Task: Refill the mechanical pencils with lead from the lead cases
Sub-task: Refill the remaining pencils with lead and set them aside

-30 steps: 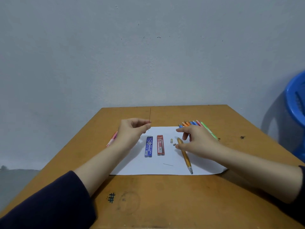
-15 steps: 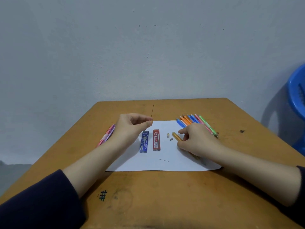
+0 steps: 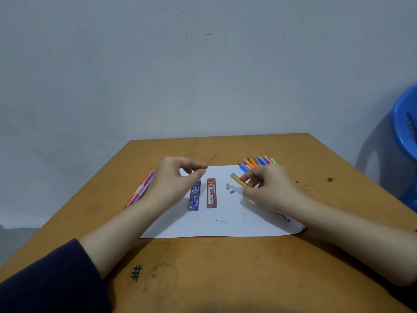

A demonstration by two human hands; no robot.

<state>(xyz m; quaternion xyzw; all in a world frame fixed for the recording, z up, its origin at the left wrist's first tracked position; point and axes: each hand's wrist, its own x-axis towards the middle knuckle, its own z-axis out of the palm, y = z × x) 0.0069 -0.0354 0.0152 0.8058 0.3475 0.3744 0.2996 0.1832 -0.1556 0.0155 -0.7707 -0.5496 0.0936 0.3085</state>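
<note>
Amber-orange pencil (image 3: 238, 180) sits just right of the frame's centre, its back end aimed up-left and its metal tip poking out under the wrist near the paper's right edge. A second ago it lay flat under loose fingers. Now the right hand (image 3: 270, 188) has closed on it, thumb and curled fingers pinching the barrel; it seems raised off the sheet, though the hand hides most of it. Left of centre, the left hand (image 3: 173, 181) pinches a thin lead (image 3: 212, 159) between thumb and forefinger. The lead stood upright before and now leans toward the upper right.

Between the hands, the blue lead case (image 3: 194, 195) and the red lead case (image 3: 211, 193) lie side by side on the white paper (image 3: 225, 230). Two small pieces (image 3: 228, 186) sit beside the red one, and a loose lead (image 3: 221, 221) lies lower down. The right hand partly covers a row of coloured pencils (image 3: 257, 162); the left hand partly covers some pink pencils (image 3: 141, 190). All rest on a wooden table (image 3: 203, 267), with a blue chair (image 3: 406, 136) at the right edge.
</note>
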